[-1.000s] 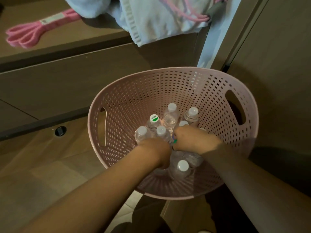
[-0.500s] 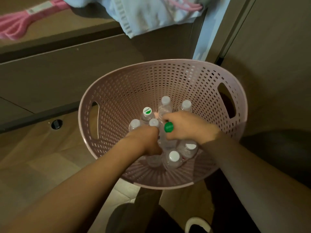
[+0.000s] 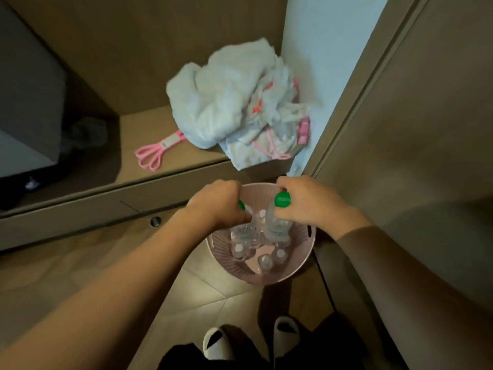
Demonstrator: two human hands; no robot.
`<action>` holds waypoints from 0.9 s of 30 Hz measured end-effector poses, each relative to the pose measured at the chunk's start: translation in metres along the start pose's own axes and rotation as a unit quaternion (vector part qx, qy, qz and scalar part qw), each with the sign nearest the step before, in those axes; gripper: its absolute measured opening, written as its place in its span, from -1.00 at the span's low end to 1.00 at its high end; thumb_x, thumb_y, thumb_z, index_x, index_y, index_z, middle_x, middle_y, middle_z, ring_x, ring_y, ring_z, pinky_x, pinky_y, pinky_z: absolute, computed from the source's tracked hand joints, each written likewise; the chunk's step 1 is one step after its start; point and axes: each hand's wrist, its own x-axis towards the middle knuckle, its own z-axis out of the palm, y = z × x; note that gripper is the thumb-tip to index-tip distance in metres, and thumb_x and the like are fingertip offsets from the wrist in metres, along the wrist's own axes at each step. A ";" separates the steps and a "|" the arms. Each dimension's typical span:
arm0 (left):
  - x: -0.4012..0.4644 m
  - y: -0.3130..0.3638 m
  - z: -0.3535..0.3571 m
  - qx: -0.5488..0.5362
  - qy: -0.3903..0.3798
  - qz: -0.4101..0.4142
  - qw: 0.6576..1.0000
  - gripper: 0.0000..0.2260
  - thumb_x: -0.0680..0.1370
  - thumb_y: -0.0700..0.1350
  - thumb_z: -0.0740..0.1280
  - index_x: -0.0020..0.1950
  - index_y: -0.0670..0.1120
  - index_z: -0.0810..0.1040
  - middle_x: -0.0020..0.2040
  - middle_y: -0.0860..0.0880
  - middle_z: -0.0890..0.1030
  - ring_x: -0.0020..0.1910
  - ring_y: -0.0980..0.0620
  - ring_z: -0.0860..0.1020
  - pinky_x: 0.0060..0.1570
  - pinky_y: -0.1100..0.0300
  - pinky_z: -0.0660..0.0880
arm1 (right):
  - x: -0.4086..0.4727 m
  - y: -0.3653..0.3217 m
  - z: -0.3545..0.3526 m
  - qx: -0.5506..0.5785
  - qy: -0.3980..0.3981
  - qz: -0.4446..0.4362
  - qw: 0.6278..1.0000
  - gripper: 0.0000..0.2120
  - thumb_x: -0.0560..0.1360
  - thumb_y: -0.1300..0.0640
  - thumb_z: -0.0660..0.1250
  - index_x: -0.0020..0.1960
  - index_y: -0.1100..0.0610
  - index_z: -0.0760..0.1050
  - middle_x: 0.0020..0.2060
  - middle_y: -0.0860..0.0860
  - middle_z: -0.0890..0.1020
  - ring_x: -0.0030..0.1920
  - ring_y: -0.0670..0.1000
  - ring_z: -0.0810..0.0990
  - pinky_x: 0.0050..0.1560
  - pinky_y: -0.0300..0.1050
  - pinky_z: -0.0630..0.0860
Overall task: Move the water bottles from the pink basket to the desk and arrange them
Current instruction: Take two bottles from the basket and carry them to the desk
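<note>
Far left of the frame, I've got a dark grey box (image 3: 26,102) sitting on the brown wooden desk (image 3: 186,166), and just right of it a pink looped band (image 3: 156,153) lying flat on the desk top. Moving across, a heap of white cloth (image 3: 229,102) with pink cords is piled at the desk's right end, one corner hanging over the front edge.

Centre frame now: my left hand (image 3: 217,204) is clenched around the neck of a clear water bottle (image 3: 244,231), its green cap (image 3: 241,204) just peeking out beside the knuckles. Right beside it, my right hand (image 3: 306,206) is wrapped tight on a second bottle (image 3: 276,228), green cap (image 3: 282,200) fully showing at the thumb side. Both bottles hang above the pink basket (image 3: 298,265), which stands on the floor in the lower middle of the frame, below the desk edge.

Down inside the basket I can see more white-capped bottles (image 3: 266,259) standing near the bottom; the exact count I can't make out, it's blurred. Bottom edge: two white slippers (image 3: 286,329) on the wood floor. Right side, a brown panel wall (image 3: 426,129).
</note>
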 end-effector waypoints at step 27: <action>-0.309 -0.123 -0.271 -0.200 0.418 -0.217 0.859 -0.76 0.30 0.18 0.36 -0.21 0.05 0.50 -0.35 0.08 0.56 -0.31 0.08 0.53 -0.34 0.23 0.41 | -0.015 -0.395 -0.181 -0.027 0.036 -0.165 0.985 -0.76 0.21 -0.15 0.35 -0.22 -0.03 0.48 -0.33 -0.07 0.57 -0.30 -0.04 0.54 -0.30 0.00 0.54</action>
